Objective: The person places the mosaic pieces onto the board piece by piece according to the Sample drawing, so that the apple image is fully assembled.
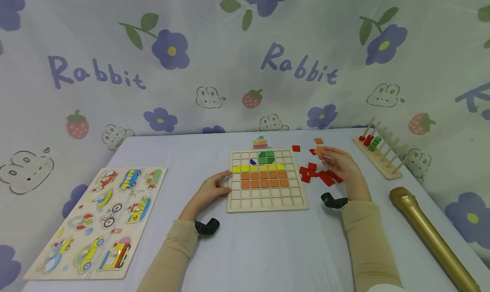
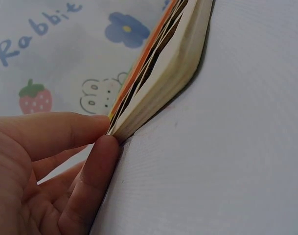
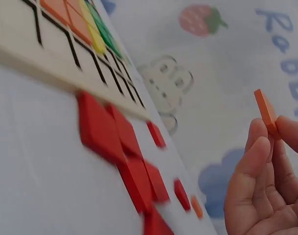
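My right hand [image 1: 340,161] is raised over the right side of the table and pinches an orange square tile [image 3: 266,110] between thumb and fingers. On the left, my left hand [image 1: 208,193] touches the left edge of a wooden grid board [image 1: 268,201] with fairly straight index finger and thumb. Set in the board are rows of orange tiles [image 1: 265,179], a row of yellow pieces [image 1: 264,168], green pieces [image 1: 266,157] and a small blue piece [image 1: 253,161]. Red tiles [image 1: 312,173] lie loose beside it, below my right hand.
A picture card [image 1: 260,142] lies behind the board, with another orange tile [image 1: 319,141] farther right. A wooden peg stand [image 1: 383,158] with red and green beads and a gold microphone [image 1: 432,236] are at the right. A vehicle puzzle board [image 1: 99,219] occupies the left.
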`<state>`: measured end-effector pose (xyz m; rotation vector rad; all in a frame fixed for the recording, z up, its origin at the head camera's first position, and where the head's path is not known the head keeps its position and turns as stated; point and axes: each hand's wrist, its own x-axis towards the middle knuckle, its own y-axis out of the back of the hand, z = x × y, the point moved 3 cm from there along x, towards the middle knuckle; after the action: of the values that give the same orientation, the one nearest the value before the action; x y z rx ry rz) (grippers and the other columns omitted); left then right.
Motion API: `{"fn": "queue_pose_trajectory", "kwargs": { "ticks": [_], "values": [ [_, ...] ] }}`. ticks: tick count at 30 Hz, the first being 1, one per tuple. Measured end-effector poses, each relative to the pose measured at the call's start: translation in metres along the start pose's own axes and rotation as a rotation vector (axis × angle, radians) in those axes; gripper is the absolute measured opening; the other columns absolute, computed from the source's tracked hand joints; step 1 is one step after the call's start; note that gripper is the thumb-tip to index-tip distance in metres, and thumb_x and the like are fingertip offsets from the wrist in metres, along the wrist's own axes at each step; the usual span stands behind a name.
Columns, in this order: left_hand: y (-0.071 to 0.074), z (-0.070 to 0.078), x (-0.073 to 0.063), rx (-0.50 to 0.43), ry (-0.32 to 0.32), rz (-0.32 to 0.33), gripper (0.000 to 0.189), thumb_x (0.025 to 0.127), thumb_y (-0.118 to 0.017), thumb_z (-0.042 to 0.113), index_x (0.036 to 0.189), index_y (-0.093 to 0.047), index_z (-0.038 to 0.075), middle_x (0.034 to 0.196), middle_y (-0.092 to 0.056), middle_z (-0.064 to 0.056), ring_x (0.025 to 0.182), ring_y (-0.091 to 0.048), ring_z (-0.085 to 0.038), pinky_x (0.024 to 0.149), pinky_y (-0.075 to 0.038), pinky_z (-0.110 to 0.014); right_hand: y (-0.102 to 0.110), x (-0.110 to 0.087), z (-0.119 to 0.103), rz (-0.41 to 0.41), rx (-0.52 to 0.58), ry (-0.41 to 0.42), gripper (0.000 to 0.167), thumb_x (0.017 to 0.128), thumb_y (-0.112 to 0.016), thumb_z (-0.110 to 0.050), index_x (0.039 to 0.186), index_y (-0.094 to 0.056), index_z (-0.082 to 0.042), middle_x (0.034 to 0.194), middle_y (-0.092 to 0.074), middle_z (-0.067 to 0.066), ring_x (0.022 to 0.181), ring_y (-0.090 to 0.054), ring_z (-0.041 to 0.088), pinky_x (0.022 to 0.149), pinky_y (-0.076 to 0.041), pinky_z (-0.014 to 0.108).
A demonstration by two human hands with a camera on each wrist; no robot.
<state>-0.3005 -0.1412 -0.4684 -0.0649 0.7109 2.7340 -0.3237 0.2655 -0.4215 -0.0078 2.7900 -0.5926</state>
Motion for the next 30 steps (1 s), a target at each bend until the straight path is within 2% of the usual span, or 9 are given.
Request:
{"fn": "queue_pose_trajectory", "kwargs": {
  "ticks": [3, 7, 16, 19, 21, 26, 30],
  "values": [
    [-0.001, 0.0, 0.0, -0.004, 0.009, -0.002, 0.059, 0.081, -0.069, 0.014, 0.136, -0.047, 0.014, 0.071, -0.057, -0.007, 0.064, -0.056, -0.014, 0.064, -0.045, -0.027, -0.022, 0.004, 0.008, -0.035, -0.094, 0.001, 0.015, 0.09, -0.057, -0.006, 0.087, -0.066, -0.017, 0.084, -0.065, -0.005, 0.074, -0.064, 0.011, 0.067, -0.05, 0.019],
    [-0.001, 0.0, 0.001, -0.003, 0.011, 0.003, 0.059, 0.081, -0.069, 0.014, 0.136, -0.047, 0.013, 0.072, -0.057, -0.007, 0.064, -0.055, -0.014, 0.063, -0.045, -0.027, -0.052, 0.01, 0.018, -0.122, -0.184, 0.004, 0.013, 0.092, -0.055, -0.005, 0.091, -0.062, -0.015, 0.086, -0.063, -0.004, 0.076, -0.063, 0.01, 0.068, -0.05, 0.019],
    [-0.002, -0.003, 0.001, -0.015, 0.005, 0.006, 0.06, 0.08, -0.07, 0.013, 0.136, -0.047, 0.012, 0.07, -0.054, -0.006, 0.062, -0.054, -0.013, 0.061, -0.045, -0.025, -0.109, 0.016, 0.045, -0.273, -0.29, -0.011, 0.014, 0.091, -0.055, -0.003, 0.092, -0.063, -0.013, 0.083, -0.064, -0.001, 0.074, -0.062, 0.009, 0.07, -0.05, 0.02],
    [-0.002, -0.002, 0.0, -0.009, 0.002, 0.009, 0.06, 0.08, -0.07, 0.011, 0.136, -0.046, 0.009, 0.069, -0.054, -0.005, 0.062, -0.053, -0.012, 0.06, -0.044, -0.025, -0.125, 0.019, 0.056, -0.286, -0.323, -0.029, 0.011, 0.09, -0.057, -0.004, 0.093, -0.063, -0.012, 0.083, -0.065, -0.001, 0.074, -0.063, 0.009, 0.071, -0.051, 0.022],
    [-0.001, 0.005, -0.003, -0.007, -0.001, 0.006, 0.06, 0.081, -0.069, 0.009, 0.136, -0.045, 0.005, 0.068, -0.054, -0.005, 0.061, -0.053, -0.013, 0.061, -0.044, -0.026, -0.136, 0.021, 0.064, -0.294, -0.351, -0.044, 0.01, 0.089, -0.059, -0.005, 0.096, -0.063, -0.01, 0.085, -0.064, -0.001, 0.075, -0.062, 0.01, 0.073, -0.051, 0.024],
    [0.001, 0.025, -0.015, -0.012, -0.016, -0.012, 0.058, 0.082, -0.066, 0.005, 0.135, -0.043, -0.001, 0.068, -0.053, -0.007, 0.062, -0.053, -0.014, 0.061, -0.044, -0.028, -0.157, 0.024, 0.08, -0.279, -0.423, -0.066, 0.023, 0.087, -0.062, -0.008, 0.109, -0.06, 0.0, 0.09, -0.064, 0.002, 0.079, -0.061, 0.013, 0.076, -0.051, 0.027],
    [0.0, 0.015, -0.009, -0.021, -0.016, -0.009, 0.06, 0.081, -0.067, 0.007, 0.136, -0.044, 0.003, 0.067, -0.054, -0.005, 0.061, -0.053, -0.012, 0.06, -0.043, -0.026, -0.169, 0.027, 0.088, -0.241, -0.462, -0.074, 0.026, 0.086, -0.063, -0.008, 0.11, -0.06, 0.003, 0.096, -0.063, 0.007, 0.079, -0.062, 0.013, 0.077, -0.051, 0.027]
  ]
}}
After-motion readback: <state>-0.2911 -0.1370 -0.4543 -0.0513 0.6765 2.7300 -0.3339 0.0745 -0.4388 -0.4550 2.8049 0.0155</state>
